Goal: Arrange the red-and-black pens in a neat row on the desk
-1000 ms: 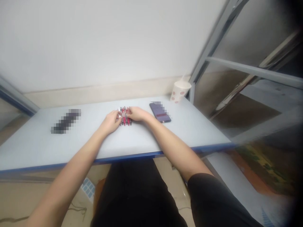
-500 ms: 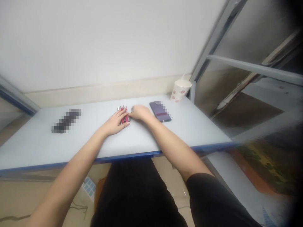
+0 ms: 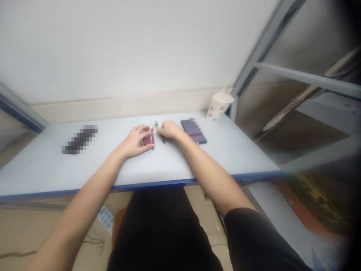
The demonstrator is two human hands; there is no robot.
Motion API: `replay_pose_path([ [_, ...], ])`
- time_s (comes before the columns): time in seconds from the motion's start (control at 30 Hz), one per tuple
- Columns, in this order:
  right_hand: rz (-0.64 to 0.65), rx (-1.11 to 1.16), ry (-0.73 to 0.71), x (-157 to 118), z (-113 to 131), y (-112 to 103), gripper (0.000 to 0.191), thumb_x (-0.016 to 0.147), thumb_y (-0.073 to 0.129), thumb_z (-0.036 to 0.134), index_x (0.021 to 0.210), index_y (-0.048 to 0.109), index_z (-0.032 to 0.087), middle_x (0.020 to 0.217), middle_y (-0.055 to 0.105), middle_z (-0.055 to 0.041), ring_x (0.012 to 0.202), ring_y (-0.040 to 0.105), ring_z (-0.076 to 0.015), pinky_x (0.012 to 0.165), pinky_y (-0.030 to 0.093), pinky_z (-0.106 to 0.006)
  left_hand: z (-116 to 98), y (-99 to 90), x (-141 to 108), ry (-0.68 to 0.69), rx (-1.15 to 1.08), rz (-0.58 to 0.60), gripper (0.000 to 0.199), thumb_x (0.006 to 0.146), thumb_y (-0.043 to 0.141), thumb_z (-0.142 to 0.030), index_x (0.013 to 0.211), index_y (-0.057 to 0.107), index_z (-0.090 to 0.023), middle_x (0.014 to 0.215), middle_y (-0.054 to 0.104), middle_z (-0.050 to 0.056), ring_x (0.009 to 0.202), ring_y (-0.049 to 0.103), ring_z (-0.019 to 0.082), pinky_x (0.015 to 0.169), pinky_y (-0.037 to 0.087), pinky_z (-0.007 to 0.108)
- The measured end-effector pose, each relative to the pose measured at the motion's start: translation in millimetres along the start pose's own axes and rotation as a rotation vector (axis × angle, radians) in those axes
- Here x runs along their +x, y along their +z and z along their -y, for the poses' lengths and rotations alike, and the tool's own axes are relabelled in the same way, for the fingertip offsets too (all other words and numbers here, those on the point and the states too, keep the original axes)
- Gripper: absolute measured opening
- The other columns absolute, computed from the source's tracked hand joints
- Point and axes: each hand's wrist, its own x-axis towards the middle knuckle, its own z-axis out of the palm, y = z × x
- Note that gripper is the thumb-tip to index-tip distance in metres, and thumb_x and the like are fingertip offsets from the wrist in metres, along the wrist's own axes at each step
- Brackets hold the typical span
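My left hand is curved over a group of red and dark pens on the table, its thumb toward their near end and its fingers across them. The palm and fingers partly hide the pens. To the right of the group, my right hand pinches a dark pen. That pen stands apart from the others, its far end poking out beyond the fingers. Both hands are low over the tabletop.
A dark phone lies right of my right hand. A white paper cup with red marks and a straw stands at the back right corner. A blurred-out dark object lies at left. The white table has a blue front edge.
My right hand has moved slightly right, and a dark pen now shows in it, separate from the group. My left hand's fingers have drawn in more around the pens.
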Motion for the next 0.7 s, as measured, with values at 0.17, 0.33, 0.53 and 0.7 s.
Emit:
replay_pose_path([
  [0.17,-0.033,0.083,0.005,2.3,-2.4,-0.4,0.032,0.097,0.056,0.033,0.095,0.074,0.007,0.085,0.076,-0.0174,0.075,0.071,-0.021,0.066,0.045,-0.025,5.3,8.7,0.2,-0.001,-0.035,0.18,0.09,0.09,0.059,-0.074,0.161,0.041,-0.022,0.174,0.021,0.014,0.162,0.009,0.036,0.13,0.015,0.055],
  [0.33,-0.062,0.115,-0.006,1.9,-3.5,2.2,0.025,0.097,0.058,0.026,0.11,0.069,0.009,0.096,0.077,-0.0161,0.076,0.071,-0.0197,0.069,0.047,-0.025,1.4,4.3,-1.1,-0.016,-0.097,0.159,0.091,0.086,0.064,-0.074,0.157,0.047,-0.019,0.172,0.027,0.013,0.161,0.02,0.032,0.13,0.022,0.047],
  [0.53,0.032,0.052,-0.03,-3.4,-1.4,1.2,0.041,0.097,0.061,0.025,0.135,0.053,0.01,0.115,0.074,-0.0171,0.086,0.07,-0.0206,0.074,0.047,-0.026,-10.4,-6.3,-5.8,-0.047,-0.09,0.199,0.089,0.087,0.065,-0.069,0.158,0.046,-0.02,0.17,0.031,0.013,0.159,0.027,0.034,0.129,0.027,0.048],
  [0.7,0.083,-0.071,-0.091,-5.1,3.9,-0.8,0.041,0.1,0.058,0.028,0.136,0.052,0.009,0.126,0.07,-0.0206,0.098,0.07,-0.0251,0.075,0.046,-0.029,-20.0,-6.4,-19.7,-0.091,-0.075,0.198,0.085,0.092,0.06,-0.066,0.162,0.04,-0.022,0.172,0.026,0.011,0.159,0.026,0.035,0.128,0.028,0.049],
])
